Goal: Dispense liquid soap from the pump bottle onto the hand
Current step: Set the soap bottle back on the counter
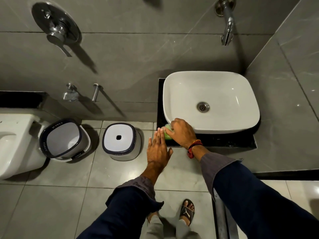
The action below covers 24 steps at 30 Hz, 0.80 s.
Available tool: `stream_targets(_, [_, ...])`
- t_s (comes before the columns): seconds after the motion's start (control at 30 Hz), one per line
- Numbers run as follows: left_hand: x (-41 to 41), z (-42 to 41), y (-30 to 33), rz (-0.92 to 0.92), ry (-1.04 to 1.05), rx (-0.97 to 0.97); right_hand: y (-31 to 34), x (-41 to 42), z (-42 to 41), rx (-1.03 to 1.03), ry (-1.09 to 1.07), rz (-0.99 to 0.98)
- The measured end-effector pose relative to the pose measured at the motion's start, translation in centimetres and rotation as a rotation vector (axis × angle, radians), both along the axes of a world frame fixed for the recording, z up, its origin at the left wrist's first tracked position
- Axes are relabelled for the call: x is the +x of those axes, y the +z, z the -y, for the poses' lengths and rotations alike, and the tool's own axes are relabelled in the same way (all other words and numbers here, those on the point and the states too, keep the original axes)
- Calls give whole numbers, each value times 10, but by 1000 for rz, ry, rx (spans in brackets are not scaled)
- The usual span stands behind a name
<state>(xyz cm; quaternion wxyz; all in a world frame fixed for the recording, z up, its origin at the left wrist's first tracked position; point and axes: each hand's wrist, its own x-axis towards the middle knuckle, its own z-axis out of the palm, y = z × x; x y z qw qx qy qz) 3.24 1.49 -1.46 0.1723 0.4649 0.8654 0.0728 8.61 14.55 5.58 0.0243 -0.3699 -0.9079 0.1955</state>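
A green pump bottle [167,135] stands on the black counter [224,141] at the front left corner of the white basin [210,100]. My right hand [181,132] lies over the bottle's top, fingers curled on the pump, so most of the bottle is hidden. My left hand [158,149] is held flat just left of the bottle, fingers together and pointing away from me, fingertips beside the bottle. The palm faces away from the camera, so no soap can be seen.
A wall tap [227,30] hangs above the basin. On the floor to the left stand a bucket [64,140] and a stool [121,140]. A toilet [15,144] is at the far left. My feet [187,211] are below.
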Motion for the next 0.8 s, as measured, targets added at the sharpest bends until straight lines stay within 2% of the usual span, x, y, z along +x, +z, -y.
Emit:
stream_targets(0.2, [1,-1,2,7,4,-17,-5,-13,9,-358,-252,-53])
stream_targets(0.33, [-1,0,1,1,-15,-15,-7,-7,11,-388,-318,-120])
stream_targets(0.4, [-2,2,2,39,-14,25,-11,7,14,-446,-424,-220])
stream_targets(0.47, [-3,6,4,155,34,148,-21,23,20,-612,-611,-351])
stream_targets(0.53, [-5,9,5,365,166,320,-34,35,27,-744,-729,-386])
stream_targets(0.63, [-8,5,9,677,367,414,-43,35,37,-1146,-728,-579])
stream_targets(0.67, [-10,2,12,734,398,406,-41,30,40,-1214,-700,-597])
stream_targets(0.8, [-17,-4,19,832,425,457,-45,14,45,-1236,-690,-586])
